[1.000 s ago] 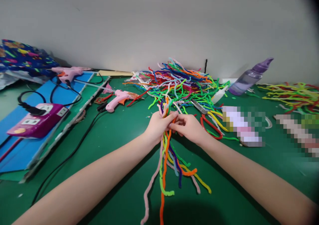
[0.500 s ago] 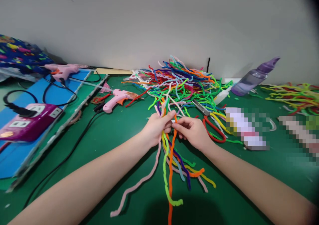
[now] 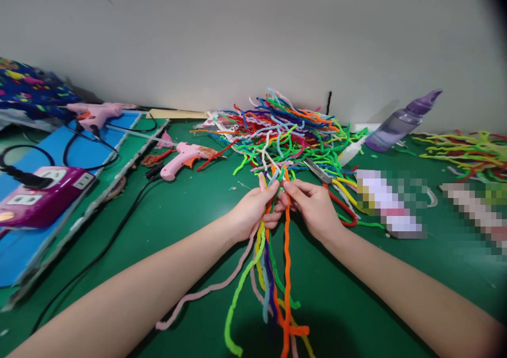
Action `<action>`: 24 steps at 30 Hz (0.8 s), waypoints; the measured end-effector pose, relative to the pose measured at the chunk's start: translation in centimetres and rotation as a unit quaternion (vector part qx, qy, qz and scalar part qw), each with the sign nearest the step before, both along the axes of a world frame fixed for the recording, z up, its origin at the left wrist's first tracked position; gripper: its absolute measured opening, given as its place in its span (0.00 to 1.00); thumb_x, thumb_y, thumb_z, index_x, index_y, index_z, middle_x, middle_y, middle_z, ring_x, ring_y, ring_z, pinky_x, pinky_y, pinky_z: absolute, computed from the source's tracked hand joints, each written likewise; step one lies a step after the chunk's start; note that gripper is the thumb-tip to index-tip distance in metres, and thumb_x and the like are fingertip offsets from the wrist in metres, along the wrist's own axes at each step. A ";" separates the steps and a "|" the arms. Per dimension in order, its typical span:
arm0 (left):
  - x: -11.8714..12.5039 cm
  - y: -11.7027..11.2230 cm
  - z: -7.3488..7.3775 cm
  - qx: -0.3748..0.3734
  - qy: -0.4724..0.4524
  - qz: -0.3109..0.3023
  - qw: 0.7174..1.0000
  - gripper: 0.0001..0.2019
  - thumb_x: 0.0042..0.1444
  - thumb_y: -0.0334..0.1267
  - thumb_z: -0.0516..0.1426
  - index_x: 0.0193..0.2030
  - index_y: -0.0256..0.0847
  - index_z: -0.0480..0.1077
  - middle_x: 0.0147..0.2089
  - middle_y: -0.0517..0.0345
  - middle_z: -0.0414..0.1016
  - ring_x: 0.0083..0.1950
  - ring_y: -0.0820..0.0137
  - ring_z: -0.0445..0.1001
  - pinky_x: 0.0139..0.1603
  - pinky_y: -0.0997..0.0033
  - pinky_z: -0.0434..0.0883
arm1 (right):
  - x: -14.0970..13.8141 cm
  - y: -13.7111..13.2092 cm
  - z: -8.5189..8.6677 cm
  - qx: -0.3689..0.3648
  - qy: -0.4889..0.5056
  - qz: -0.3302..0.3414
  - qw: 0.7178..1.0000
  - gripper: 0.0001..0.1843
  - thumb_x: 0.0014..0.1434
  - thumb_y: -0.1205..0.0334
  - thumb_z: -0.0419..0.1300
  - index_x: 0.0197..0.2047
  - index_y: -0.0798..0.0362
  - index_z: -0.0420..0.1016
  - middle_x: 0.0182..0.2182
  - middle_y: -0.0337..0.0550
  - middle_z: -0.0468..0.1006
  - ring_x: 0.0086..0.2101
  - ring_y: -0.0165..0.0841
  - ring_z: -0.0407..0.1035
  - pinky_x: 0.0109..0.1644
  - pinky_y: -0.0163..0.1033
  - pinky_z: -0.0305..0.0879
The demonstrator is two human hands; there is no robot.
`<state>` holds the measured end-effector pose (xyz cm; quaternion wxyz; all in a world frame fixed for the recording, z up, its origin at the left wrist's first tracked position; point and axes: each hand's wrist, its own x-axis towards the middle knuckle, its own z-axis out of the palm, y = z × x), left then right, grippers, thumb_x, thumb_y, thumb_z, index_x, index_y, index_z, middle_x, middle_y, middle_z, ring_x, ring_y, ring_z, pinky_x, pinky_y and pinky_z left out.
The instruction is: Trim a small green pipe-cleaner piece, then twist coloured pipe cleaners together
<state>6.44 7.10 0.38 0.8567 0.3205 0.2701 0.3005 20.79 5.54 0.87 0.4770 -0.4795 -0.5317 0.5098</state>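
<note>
My left hand point(image 3: 253, 213) is closed around a bundle of coloured pipe cleaners point(image 3: 269, 279) whose ends trail toward me over the green mat point(image 3: 190, 231). My right hand point(image 3: 312, 205) pinches an orange pipe cleaner point(image 3: 287, 273) at the top of the bundle, right beside the left thumb. Just beyond both hands lies a big heap of pipe cleaners point(image 3: 285, 131) in many colours.
Pink glue gun point(image 3: 182, 156) lies left of the heap, a second glue gun point(image 3: 95, 114) on a blue board point(image 3: 39, 152) with a purple power strip point(image 3: 39, 191) and black cables. Scissors with red handles point(image 3: 336, 199) lie right of my hands. A purple bottle point(image 3: 400, 121) and another pipe cleaner pile point(image 3: 467, 152) sit far right.
Both hands lifted slightly and came closer together. The orange pipe cleaner now hangs straight from my right pinch, and the bundle's loose ends swung nearer to me.
</note>
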 end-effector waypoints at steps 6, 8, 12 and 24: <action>0.6 -0.3 0.3 0.007 0.038 0.039 0.998 0.14 0.58 0.42 0.51 0.25 0.35 0.65 0.22 0.66 0.56 0.14 0.84 0.51 0.15 0.81 0.49 | -0.1 -0.4 0.2 0.020 0.001 0.014 1.000 0.18 0.57 0.51 0.58 0.23 0.55 0.70 0.24 0.37 0.68 0.26 0.28 0.68 0.31 0.34 0.60; 0.7 -0.5 0.4 0.008 0.048 0.044 0.998 0.15 0.59 0.42 0.51 0.25 0.35 0.64 0.22 0.66 0.56 0.14 0.84 0.51 0.15 0.81 0.50 | 0.0 -0.4 0.1 0.018 0.017 0.015 1.000 0.17 0.57 0.52 0.58 0.23 0.56 0.71 0.24 0.37 0.68 0.26 0.28 0.69 0.32 0.34 0.61; 0.9 -0.7 0.3 0.045 0.080 0.048 0.995 0.14 0.59 0.41 0.50 0.26 0.36 0.63 0.21 0.67 0.56 0.14 0.84 0.52 0.15 0.81 0.51 | 0.0 -0.3 -0.2 0.012 0.032 -0.004 0.999 0.14 0.54 0.53 0.61 0.25 0.55 0.73 0.21 0.35 0.69 0.24 0.27 0.68 0.31 0.33 0.62; 1.5 -1.3 0.0 0.133 0.103 0.140 0.976 0.13 0.58 0.40 0.52 0.25 0.39 0.57 0.17 0.69 0.55 0.15 0.83 0.55 0.16 0.82 0.54 | -0.2 -0.1 -0.6 0.013 0.012 -0.109 0.994 0.11 0.47 0.54 0.66 0.29 0.53 0.79 0.21 0.37 0.75 0.20 0.26 0.65 0.24 0.32 0.62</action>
